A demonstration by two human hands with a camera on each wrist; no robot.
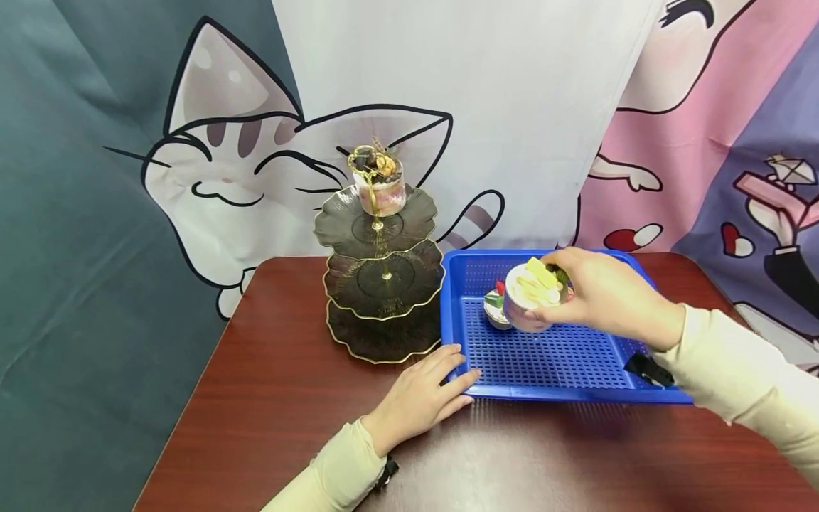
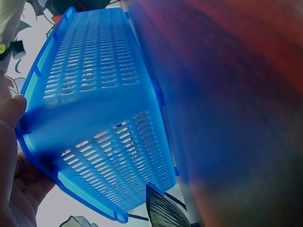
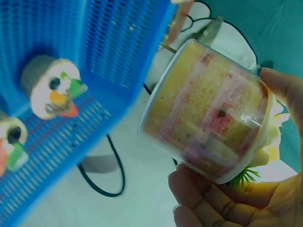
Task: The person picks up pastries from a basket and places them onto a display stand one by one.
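My right hand (image 1: 601,295) pinches a clear cup of layered cake (image 1: 527,320) above the blue basket (image 1: 521,392). Yellow fruit pieces and cream top this cup; in the right wrist view, pink and yellow layers show through the side of the cake cup (image 3: 206,113). With its fingers spread, my left hand (image 1: 416,395) rests on the basket's near left corner, touching the rim. Inside the basket sits a small dessert cup (image 3: 52,90) with fruit on top, and another dessert cup (image 3: 12,142) is partly cut off by the frame.
Left of the basket stands a three-tier dark stand (image 1: 384,284) with gold wavy rims. A cake cup with dark topping (image 1: 382,192) sits on its top tier, behind the gold handle. The reddish-brown table (image 1: 269,427) meets a cartoon cat cloth (image 1: 525,121) at the back.
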